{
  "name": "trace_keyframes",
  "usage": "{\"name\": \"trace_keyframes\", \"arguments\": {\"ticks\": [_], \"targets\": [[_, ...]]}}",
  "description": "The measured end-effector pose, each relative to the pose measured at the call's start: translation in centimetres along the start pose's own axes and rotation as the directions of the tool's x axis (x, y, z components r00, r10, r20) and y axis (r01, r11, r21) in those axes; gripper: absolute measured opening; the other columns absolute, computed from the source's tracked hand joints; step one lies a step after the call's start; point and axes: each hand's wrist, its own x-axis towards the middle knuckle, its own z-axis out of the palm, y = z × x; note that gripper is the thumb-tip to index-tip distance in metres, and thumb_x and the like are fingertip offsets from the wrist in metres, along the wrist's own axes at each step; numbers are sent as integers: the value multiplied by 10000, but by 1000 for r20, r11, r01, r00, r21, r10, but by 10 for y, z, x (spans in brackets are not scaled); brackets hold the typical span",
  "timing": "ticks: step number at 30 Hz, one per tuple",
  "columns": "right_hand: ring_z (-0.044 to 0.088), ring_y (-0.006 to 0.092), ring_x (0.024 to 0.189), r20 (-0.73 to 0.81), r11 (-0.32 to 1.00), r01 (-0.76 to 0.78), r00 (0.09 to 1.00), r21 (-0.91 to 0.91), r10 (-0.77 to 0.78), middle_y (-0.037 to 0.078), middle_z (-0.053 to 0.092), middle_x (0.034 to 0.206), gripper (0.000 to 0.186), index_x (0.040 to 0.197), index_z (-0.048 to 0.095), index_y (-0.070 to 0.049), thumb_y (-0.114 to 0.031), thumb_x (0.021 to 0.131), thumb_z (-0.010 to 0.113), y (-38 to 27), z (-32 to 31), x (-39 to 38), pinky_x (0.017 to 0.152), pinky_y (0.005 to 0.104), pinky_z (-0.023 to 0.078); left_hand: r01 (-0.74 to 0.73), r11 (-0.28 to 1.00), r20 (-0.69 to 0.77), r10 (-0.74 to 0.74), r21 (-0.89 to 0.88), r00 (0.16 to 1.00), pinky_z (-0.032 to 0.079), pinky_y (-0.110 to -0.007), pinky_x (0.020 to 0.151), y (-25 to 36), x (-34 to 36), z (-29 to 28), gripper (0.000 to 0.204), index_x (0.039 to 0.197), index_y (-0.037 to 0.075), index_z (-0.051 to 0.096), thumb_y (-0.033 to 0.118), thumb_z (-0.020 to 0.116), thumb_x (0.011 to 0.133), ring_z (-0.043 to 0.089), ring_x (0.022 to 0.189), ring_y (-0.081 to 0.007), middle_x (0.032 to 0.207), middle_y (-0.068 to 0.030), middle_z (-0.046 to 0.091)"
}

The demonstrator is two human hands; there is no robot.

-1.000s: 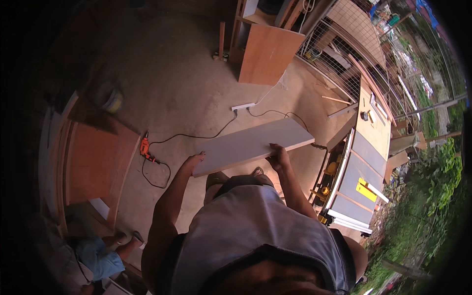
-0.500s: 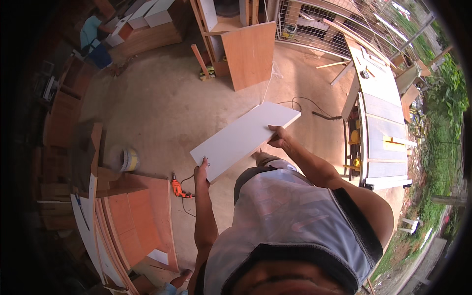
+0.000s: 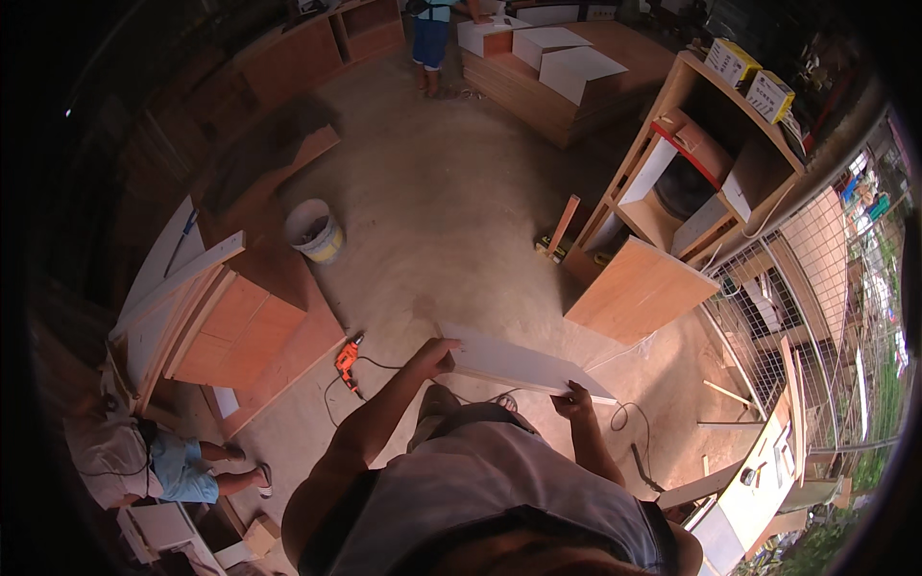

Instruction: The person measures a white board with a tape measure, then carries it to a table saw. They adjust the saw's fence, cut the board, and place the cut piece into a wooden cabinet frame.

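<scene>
A long white board point(image 3: 523, 363) is held in front of my body with both hands, over the concrete floor. It slopes from upper left to lower right and appears tilted, with its near long edge toward me. My left hand point(image 3: 438, 356) is closed round the board's left end. At the right end, my right hand point(image 3: 574, 400) grips the near edge, with the fingers partly hidden. An orange power drill point(image 3: 347, 365) with a dark cord lies on the floor to the left of my left hand, apart from it.
A bucket point(image 3: 316, 232) stands left of centre, beyond reddish wooden panels point(image 3: 245, 331). Front right is a brown panel point(image 3: 639, 293) against an open cabinet point(image 3: 663, 182). A worktable point(image 3: 759, 480) is at lower right. One person point(image 3: 182, 466) is at lower left, another point(image 3: 430, 48) far ahead.
My view has swung left, bringing the stacked boxes and a person at lower left into sight. The white board, still in both hands, now slopes down to the right and shows less of its face.
</scene>
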Motion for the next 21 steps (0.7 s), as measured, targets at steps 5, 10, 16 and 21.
{"name": "trace_keyframes", "arguments": {"ticks": [5,10,16,21], "targets": [[575,297,1082,-284,984,-26,959,-175,-26,162,566,1144,441,1183,524,5,-230,855,702,-2,79,155,942,404,542,-154,979,-48,149,-131,988,556,-353,579,33,1,-103,326,1147,-40,581,199,602,926,670,751,-203,957,-109,667],[504,310,1199,-223,958,-275,942,-85,251,147,525,1193,422,1200,466,20,-132,847,642,-26,96,329,1109,435,409,-240,918,-300,144,-315,943,605,-381,756,78,28,-179,370,1234,-28,549,216,569,957,703,903,-245,1084,-127,672],[434,365,1271,-728,978,-209,669,9,150,195,436,1340,471,1309,426,-43,-109,870,584,-50,181,549,1097,559,371,-193,901,-465,-11,-388,885,547,-421,899,223,78,-223,357,1233,21,569,239,600,952,663,1032,-269,1141,-117,663],[459,365,1257,-711,949,-281,697,-147,96,211,440,1308,492,1307,391,-9,-120,887,622,-59,289,684,1075,565,405,-299,873,-470,94,-385,878,524,-374,929,368,94,-261,371,1237,-58,540,216,558,987,648,1048,-268,1146,-150,643]]}}
